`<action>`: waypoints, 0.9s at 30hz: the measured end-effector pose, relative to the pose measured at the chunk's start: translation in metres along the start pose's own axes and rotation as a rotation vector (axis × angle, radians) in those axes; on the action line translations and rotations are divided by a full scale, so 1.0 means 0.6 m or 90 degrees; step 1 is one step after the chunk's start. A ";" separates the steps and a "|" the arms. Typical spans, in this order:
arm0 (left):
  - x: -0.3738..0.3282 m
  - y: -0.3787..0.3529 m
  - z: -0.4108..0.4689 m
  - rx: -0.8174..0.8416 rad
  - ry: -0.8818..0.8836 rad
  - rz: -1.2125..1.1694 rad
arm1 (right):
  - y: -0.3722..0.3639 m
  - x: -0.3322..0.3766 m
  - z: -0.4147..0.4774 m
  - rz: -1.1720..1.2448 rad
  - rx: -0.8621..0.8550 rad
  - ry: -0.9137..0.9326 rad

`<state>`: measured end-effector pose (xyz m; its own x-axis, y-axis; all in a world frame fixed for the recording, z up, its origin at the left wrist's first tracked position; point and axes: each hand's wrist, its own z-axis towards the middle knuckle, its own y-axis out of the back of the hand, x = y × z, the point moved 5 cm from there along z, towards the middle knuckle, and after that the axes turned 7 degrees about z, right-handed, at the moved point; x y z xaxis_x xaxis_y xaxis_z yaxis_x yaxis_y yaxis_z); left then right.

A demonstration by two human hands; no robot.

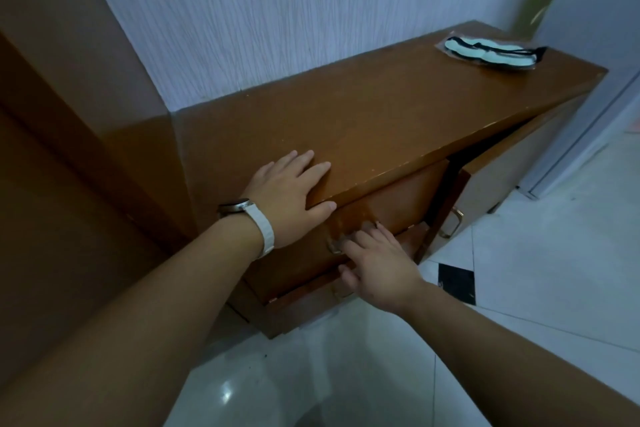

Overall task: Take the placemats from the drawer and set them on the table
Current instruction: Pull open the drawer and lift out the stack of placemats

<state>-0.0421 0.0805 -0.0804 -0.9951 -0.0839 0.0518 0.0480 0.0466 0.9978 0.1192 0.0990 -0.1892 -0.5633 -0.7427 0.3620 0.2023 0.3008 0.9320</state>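
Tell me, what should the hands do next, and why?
Probably pull the drawer out. The right hand touches the handle, the drawer looks closed, and the left hand rests flat on the cabinet top. No placemats show yet.

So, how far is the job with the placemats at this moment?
Nothing looks done yet: no placemat is in view and the drawer seems closed or barely open. In hand: the left hand lies flat on the cabinet top, the right hand is at the drawer handle, grip blurred. Left: open it, take the placemats, set them on a table, not in view.
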 end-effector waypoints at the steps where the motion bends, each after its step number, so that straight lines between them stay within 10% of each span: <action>1: 0.000 -0.001 0.000 0.003 0.001 0.000 | -0.001 -0.001 -0.004 0.000 0.012 -0.003; 27: -0.002 0.002 0.005 -0.049 -0.020 0.033 | 0.004 -0.017 -0.250 -0.012 -0.048 0.013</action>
<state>-0.0409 0.0838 -0.0793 -0.9932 -0.0517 0.1040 0.1055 -0.0261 0.9941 0.2457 0.0171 -0.1880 -0.5516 -0.7598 0.3441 0.2519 0.2415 0.9371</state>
